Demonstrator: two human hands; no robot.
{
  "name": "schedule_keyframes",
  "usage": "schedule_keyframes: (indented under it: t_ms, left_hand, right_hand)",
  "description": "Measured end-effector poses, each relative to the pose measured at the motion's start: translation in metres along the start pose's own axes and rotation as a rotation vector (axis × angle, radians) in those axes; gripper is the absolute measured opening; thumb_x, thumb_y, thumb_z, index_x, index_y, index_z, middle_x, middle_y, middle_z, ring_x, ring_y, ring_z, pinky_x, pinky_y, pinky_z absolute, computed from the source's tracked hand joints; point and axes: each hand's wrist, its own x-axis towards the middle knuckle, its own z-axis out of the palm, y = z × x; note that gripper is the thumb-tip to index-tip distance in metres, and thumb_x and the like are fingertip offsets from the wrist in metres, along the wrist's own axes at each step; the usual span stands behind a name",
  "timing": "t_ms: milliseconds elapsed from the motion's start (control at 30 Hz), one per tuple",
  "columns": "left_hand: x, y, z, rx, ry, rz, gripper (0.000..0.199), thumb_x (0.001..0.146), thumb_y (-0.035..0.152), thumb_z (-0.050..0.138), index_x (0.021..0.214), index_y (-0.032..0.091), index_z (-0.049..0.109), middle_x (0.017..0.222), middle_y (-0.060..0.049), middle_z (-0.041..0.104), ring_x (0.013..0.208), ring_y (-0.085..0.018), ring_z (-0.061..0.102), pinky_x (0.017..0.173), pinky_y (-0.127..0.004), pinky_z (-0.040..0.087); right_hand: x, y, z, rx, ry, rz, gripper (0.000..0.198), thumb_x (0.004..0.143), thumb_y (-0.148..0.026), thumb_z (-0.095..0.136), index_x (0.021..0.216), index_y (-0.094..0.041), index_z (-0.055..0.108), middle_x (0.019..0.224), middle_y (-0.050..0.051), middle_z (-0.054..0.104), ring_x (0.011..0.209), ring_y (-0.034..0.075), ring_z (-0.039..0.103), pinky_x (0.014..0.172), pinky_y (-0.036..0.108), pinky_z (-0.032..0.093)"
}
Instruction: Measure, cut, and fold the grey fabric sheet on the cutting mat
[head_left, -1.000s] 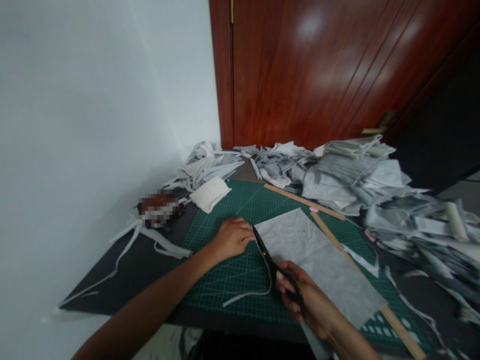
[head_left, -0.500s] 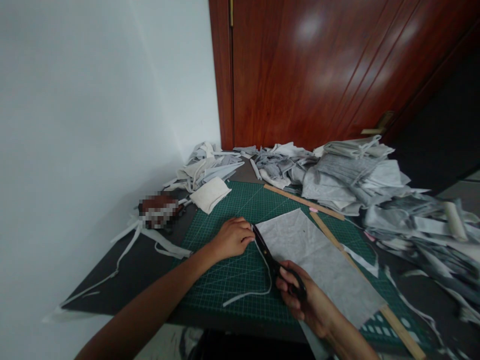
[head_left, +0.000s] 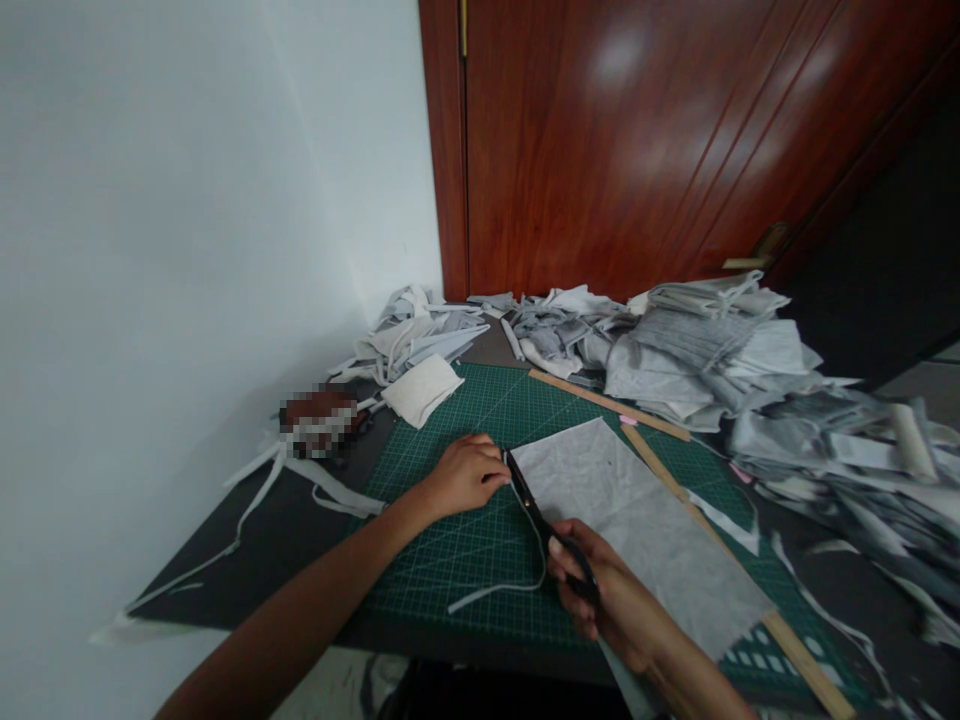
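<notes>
My right hand (head_left: 592,580) is wrapped round the handles of black scissors (head_left: 531,505), whose blades lie along the left edge of a light grey cloth piece (head_left: 630,520). A thin white strip (head_left: 495,590) trails from that edge and curls down over the green cutting mat (head_left: 420,540). At the strip's upper end, my left hand (head_left: 469,475) has its fingers closed in a pinch, close to the scissor tips. The fingertips partly hide what they grip.
Wooden rulers (head_left: 720,540) (head_left: 607,403) lie beside and behind the cloth. Folded and loose grey fabric (head_left: 697,350) is heaped at the back and right, with more scraps (head_left: 420,340) at the back left by the wall. A cream cloth (head_left: 424,390) rests on the mat's corner.
The scissor handles have come closer together in my right hand. My left hand stays at the cloth's edge, and the strip and cloth are almost unmoved.
</notes>
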Motion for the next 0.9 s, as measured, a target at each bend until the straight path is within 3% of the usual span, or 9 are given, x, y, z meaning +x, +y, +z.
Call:
schedule_keyframes:
  t_ms: [100, 267, 400, 467, 533, 633, 700, 800, 900]
  left_hand:
    - [0.0, 0.0, 0.0, -0.001, -0.003, 0.0, 0.014, 0.095, 0.022, 0.069, 0.086, 0.024, 0.079, 0.079, 0.0, 0.07, 0.083, -0.018, 0.061, 0.08, -0.031, 0.042]
    - [-0.001, 0.002, -0.003, -0.013, -0.019, -0.005, 0.004, 0.089, 0.025, 0.076, 0.086, 0.022, 0.076, 0.082, 0.0, 0.07, 0.087, -0.019, 0.061, 0.081, -0.032, 0.042]
    - [-0.002, -0.002, -0.011, -0.006, -0.042, -0.008, 0.022, 0.083, 0.038, 0.084, 0.084, 0.021, 0.071, 0.088, -0.001, 0.069, 0.092, -0.021, 0.061, 0.084, -0.033, 0.041]
    - [-0.002, -0.007, -0.014, -0.016, -0.049, -0.016, 0.03, 0.08, 0.043, 0.088, 0.086, 0.02, 0.069, 0.094, -0.001, 0.068, 0.094, -0.021, 0.061, 0.087, -0.033, 0.041]
    - [-0.001, -0.011, -0.017, -0.029, -0.057, -0.022, 0.031, 0.08, 0.042, 0.088, 0.084, 0.02, 0.067, 0.095, -0.001, 0.067, 0.095, -0.02, 0.06, 0.088, -0.033, 0.04]
    - [0.001, -0.015, -0.016, -0.067, -0.071, -0.003, 0.026, 0.088, 0.034, 0.082, 0.077, 0.019, 0.064, 0.089, 0.0, 0.065, 0.092, -0.018, 0.059, 0.086, -0.031, 0.04]
    - [0.001, -0.016, -0.014, -0.091, -0.074, 0.023, 0.024, 0.093, 0.028, 0.076, 0.076, 0.018, 0.062, 0.086, 0.001, 0.064, 0.091, -0.017, 0.058, 0.086, -0.03, 0.04]
    - [0.002, -0.016, -0.01, -0.152, -0.071, 0.038, 0.022, 0.097, 0.024, 0.07, 0.077, 0.019, 0.062, 0.084, 0.0, 0.063, 0.091, -0.017, 0.057, 0.086, -0.03, 0.041]
    - [0.002, -0.013, -0.009, -0.389, -0.076, -0.077, 0.021, 0.098, 0.026, 0.067, 0.078, 0.018, 0.062, 0.079, 0.0, 0.061, 0.084, -0.016, 0.057, 0.08, -0.027, 0.041]
  right_hand:
    - [0.002, 0.002, -0.002, -0.001, 0.004, -0.003, 0.059, 0.071, -0.06, 0.088, 0.099, -0.026, 0.049, 0.058, -0.015, 0.047, 0.039, 0.003, 0.038, 0.031, 0.011, 0.031]
    - [0.001, 0.003, -0.002, 0.033, 0.031, -0.004, 0.059, 0.069, -0.058, 0.088, 0.101, -0.026, 0.051, 0.064, -0.013, 0.054, 0.038, 0.003, 0.037, 0.03, 0.013, 0.029]
    - [-0.012, -0.004, -0.01, -0.058, 0.025, -0.068, 0.056, 0.074, -0.06, 0.083, 0.107, -0.026, 0.054, 0.067, -0.011, 0.052, 0.037, 0.003, 0.034, 0.03, 0.014, 0.027]
    - [-0.021, -0.012, -0.023, -0.214, 0.061, -0.121, 0.052, 0.079, -0.061, 0.077, 0.112, -0.027, 0.054, 0.067, -0.01, 0.052, 0.037, 0.006, 0.036, 0.03, 0.017, 0.028]
    - [-0.026, -0.019, -0.04, -0.508, 0.128, -0.203, 0.044, 0.085, -0.055, 0.07, 0.115, -0.028, 0.054, 0.07, -0.006, 0.06, 0.043, 0.013, 0.052, 0.034, 0.023, 0.037]
    - [-0.026, -0.023, -0.069, -1.039, 0.288, -0.386, 0.03, 0.088, -0.034, 0.058, 0.117, -0.025, 0.058, 0.081, 0.005, 0.074, 0.072, 0.028, 0.074, 0.06, 0.036, 0.055]
    - [-0.021, -0.02, -0.087, -1.299, 0.366, -0.441, 0.034, 0.086, -0.026, 0.05, 0.118, -0.023, 0.062, 0.088, 0.01, 0.078, 0.081, 0.032, 0.077, 0.071, 0.043, 0.057]
    - [-0.013, -0.012, -0.105, -1.52, 0.407, -0.547, 0.044, 0.085, -0.018, 0.046, 0.125, -0.02, 0.065, 0.112, 0.016, 0.079, 0.1, 0.034, 0.076, 0.084, 0.045, 0.058]
    - [-0.012, -0.011, -0.108, -1.685, 0.41, -0.608, 0.05, 0.084, -0.007, 0.045, 0.127, -0.017, 0.068, 0.112, 0.017, 0.077, 0.099, 0.032, 0.076, 0.087, 0.044, 0.058]
